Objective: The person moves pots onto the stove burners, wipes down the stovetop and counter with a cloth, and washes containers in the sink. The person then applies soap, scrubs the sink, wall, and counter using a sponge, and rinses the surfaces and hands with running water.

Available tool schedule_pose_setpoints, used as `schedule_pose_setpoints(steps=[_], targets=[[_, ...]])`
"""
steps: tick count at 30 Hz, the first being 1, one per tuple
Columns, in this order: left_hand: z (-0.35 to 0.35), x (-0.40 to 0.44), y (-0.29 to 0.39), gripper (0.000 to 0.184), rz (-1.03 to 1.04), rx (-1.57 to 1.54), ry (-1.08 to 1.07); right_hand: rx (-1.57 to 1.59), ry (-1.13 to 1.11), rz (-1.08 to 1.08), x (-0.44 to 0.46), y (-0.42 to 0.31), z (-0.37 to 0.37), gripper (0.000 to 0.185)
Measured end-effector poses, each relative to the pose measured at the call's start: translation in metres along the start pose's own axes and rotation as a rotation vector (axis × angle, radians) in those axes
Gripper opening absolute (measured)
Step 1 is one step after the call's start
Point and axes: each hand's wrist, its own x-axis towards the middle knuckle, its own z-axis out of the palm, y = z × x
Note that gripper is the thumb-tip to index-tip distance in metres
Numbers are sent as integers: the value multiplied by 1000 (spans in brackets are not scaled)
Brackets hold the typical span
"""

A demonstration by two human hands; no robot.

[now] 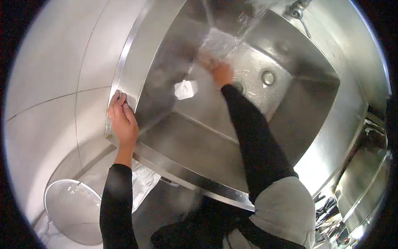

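My left hand (124,119) rests on the left rim of a large stainless steel sink (207,157), its fingers stretched out over the metal edge with nothing in them. Down in the basin, near the wet bottom, my right hand (223,74) is smeared by motion. Whether that hand holds anything cannot be made out. To its left lies a small white object (185,89) with angular edges, apart from both hands; its kind is unclear. A round drain (268,77) is set in the sink floor to the right, and water shines around it.
A metal tap (297,10) is mounted at the back right of the sink. Pale tiled wall (49,74) runs along the left. Below left stands a round, pale bin (74,211). Metal items and utensils (331,216) crowd the lower right.
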Motion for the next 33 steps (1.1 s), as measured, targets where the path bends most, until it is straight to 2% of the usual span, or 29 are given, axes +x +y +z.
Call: schedule_pose_setpoints(steps=[1, 2, 4, 5, 6, 7, 8, 11, 13, 14, 16, 17, 19, 20, 21, 23, 24, 25, 26, 27, 28, 30, 31, 32, 33], targets=[[0, 0, -1, 28, 10, 3, 16, 155, 247, -19, -41, -21, 22, 34], [1, -1, -4, 28, 16, -9, 19, 46, 308, 40, -89, -44, -6, 35], [3, -2, -8, 28, -4, -31, 21, 150, -49, -236, -154, -37, -24, 37], [1, -2, -5, 28, 2, -42, 24, 141, -44, -227, -160, -17, -2, 37], [-1, -2, -1, 27, -3, -46, 22, 24, -172, -342, -161, 2, -18, 34], [-4, -2, 1, 25, -10, -49, 19, -106, -294, -500, -150, 18, -57, 32], [-4, -3, -1, 25, -10, -52, 29, -105, -296, -531, -134, 29, -90, 30], [4, -5, -11, 28, 26, -38, 47, 124, -141, -533, -69, 41, -183, 26], [4, -6, -16, 28, 54, -64, 53, 173, -19, -743, -22, 61, -220, 21], [1, -7, -11, 28, 52, -57, 42, 163, 7, -752, -4, 68, -242, 21], [11, -7, -20, 29, 32, -71, 38, -384, -179, -903, 20, 75, -287, 23], [15, -3, -27, 30, 10, -85, 5, -395, -145, -896, 21, 75, -301, 23], [5, 17, -4, 34, -37, -104, -6, 38, 102, -275, 23, 76, -317, 29], [-7, 34, 35, 38, 32, -83, 35, 220, 320, -360, 31, 75, -319, 25], [-12, 46, 75, 43, 101, -64, 68, 205, 348, -349, 22, 67, -348, 25], [0, 81, 141, 62, 187, -505, -148, 330, 323, -330, -14, 42, -420, 25], [35, 90, 163, 67, 152, -606, -159, 336, 327, -320, -28, 36, -441, 25], [72, 101, 181, 71, 118, -707, -174, 495, 280, -315, -40, 33, -459, 27], [82, 116, 207, 71, 137, -789, -187, 653, 228, -305, -48, 34, -464, 29], [90, 135, 228, 71, 154, -879, -203, 652, 226, -282, -39, 45, -441, 29], [115, 164, 237, 80, 77, -891, -390, 813, 330, -225, -19, 65, -401, 36], [130, 183, 254, 90, -11, -897, -602, 1007, 301, 84, -48, 72, -414, 43], [99, 191, 270, 82, -47, -979, -712, 1110, 304, 239, -63, 75, -421, 46], [79, 198, 282, 75, -78, -1057, -817, 1614, 69, 334, -85, 72, -445, 46], [77, 199, 286, 75, -70, -1051, -830, 2107, -200, 416, -95, 72, -455, 47]])
